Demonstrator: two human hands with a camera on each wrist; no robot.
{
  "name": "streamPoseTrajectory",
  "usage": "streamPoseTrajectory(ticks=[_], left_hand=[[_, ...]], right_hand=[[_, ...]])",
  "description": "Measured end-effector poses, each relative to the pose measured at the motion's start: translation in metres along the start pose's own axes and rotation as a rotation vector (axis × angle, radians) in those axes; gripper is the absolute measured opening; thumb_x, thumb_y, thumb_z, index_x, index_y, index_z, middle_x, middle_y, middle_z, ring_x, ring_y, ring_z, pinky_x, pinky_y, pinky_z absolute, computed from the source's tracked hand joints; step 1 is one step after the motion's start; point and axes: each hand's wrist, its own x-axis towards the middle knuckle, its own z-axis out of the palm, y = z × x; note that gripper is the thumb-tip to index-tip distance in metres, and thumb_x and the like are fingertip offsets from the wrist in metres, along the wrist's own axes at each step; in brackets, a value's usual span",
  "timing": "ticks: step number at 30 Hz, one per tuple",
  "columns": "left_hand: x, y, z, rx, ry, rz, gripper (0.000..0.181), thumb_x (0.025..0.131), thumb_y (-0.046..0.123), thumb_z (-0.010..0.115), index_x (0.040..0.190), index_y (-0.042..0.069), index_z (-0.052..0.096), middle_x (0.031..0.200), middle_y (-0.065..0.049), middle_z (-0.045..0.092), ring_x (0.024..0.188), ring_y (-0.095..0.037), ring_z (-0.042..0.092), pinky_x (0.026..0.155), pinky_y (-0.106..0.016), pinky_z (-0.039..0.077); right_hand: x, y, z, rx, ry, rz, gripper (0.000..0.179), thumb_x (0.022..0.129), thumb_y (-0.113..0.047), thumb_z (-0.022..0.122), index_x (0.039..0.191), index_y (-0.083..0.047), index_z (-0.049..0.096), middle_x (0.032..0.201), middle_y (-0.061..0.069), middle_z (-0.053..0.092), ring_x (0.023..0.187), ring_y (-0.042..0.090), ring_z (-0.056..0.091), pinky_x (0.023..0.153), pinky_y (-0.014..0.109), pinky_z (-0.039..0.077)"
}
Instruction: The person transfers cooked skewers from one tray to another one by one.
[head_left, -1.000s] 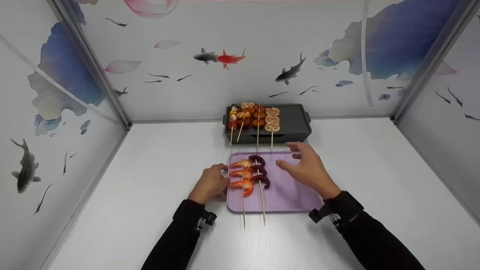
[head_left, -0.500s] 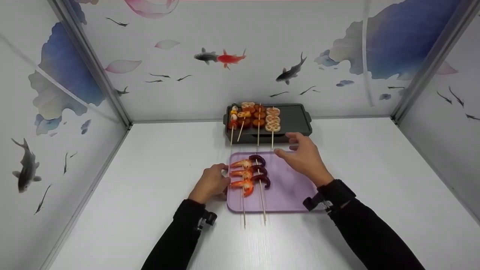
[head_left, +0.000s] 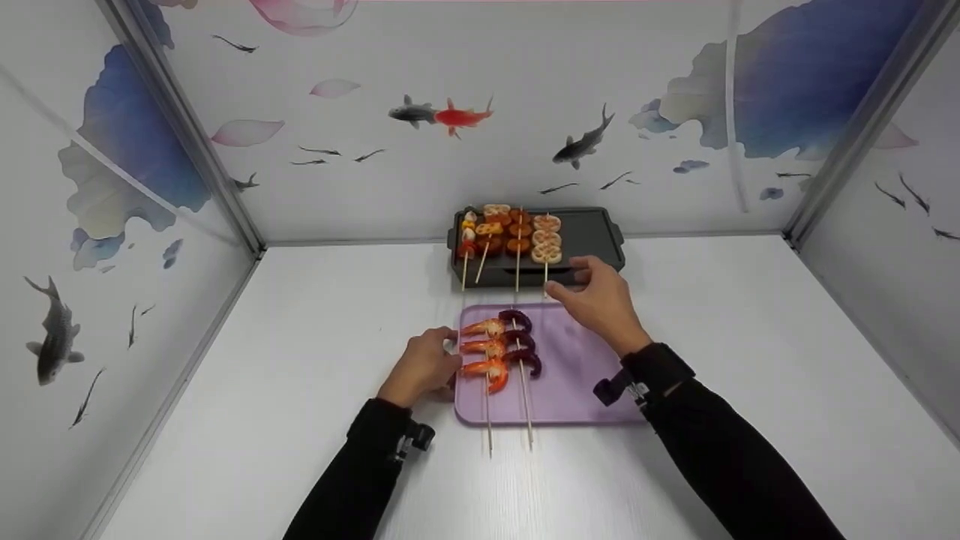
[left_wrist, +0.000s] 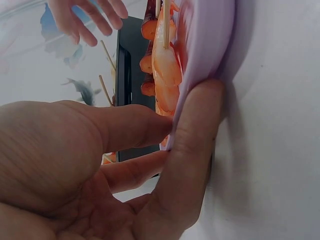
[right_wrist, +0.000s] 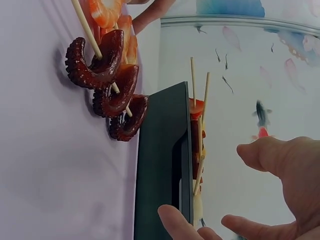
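My left hand [head_left: 422,365] pinches the left rim of a purple tray [head_left: 574,379], thumb and fingers on either side of the edge in the left wrist view. On the tray lie a shrimp skewer [head_left: 493,349] and an octopus tentacle skewer [right_wrist: 117,92] side by side, sticks reaching past the front rim. My right hand [head_left: 604,304] hovers over the tray's back right part with thumb and fingers spread, holding nothing. Its thumb is close to the stick of a lotus root skewer [head_left: 546,240], which lies on a dark grill [head_left: 589,232] behind the tray.
Left of the lotus root on the grill are a round brown-slice skewer [head_left: 517,231], a mixed vegetable skewer [head_left: 466,234] and another skewer [head_left: 489,230]; their sticks jut over the grill's front. A patterned wall [head_left: 330,195] stands right behind the white table [head_left: 322,300].
My right hand has moved forward and slightly left, from over the tray toward the grill's front edge and the lotus root skewer's stick. The left hand and tray have stayed in place.
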Motion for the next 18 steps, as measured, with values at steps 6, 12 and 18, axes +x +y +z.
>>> streamPoseTrajectory(ticks=[6, 12, 18], left_hand=[[0.000, 0.001, 0.000, -0.002, -0.005, -0.009, 0.047, 0.094, 0.012, 0.063, 0.139, 0.000, 0.056, 0.096, -0.012, 0.069, 0.072, -0.018, 0.067, 0.059, -0.030, 0.057], [0.001, 0.000, 0.000, 0.022, -0.002, -0.010, 0.046, 0.095, 0.013, 0.063, 0.139, 0.001, 0.057, 0.094, -0.010, 0.068, 0.075, -0.017, 0.066, 0.062, -0.029, 0.057], [0.000, -0.001, 0.000, -0.005, -0.014, -0.011, 0.046, 0.095, 0.012, 0.063, 0.140, 0.000, 0.056, 0.091, -0.010, 0.067, 0.070, -0.017, 0.066, 0.053, -0.030, 0.057]], right_hand=[[0.005, 0.000, 0.002, 0.031, 0.008, 0.018, 0.069, 0.090, -0.044, 0.075, 0.143, -0.005, 0.053, 0.129, 0.021, 0.059, 0.090, 0.025, 0.071, 0.078, 0.042, 0.059], [0.011, -0.001, 0.006, 0.114, 0.000, 0.042, 0.067, 0.092, -0.039, 0.075, 0.144, -0.003, 0.051, 0.123, 0.023, 0.058, 0.084, 0.034, 0.073, 0.068, 0.036, 0.062], [0.017, -0.001, 0.014, 0.164, 0.024, 0.052, 0.062, 0.092, -0.031, 0.075, 0.143, -0.002, 0.053, 0.113, 0.020, 0.063, 0.080, 0.035, 0.074, 0.069, 0.044, 0.063]])
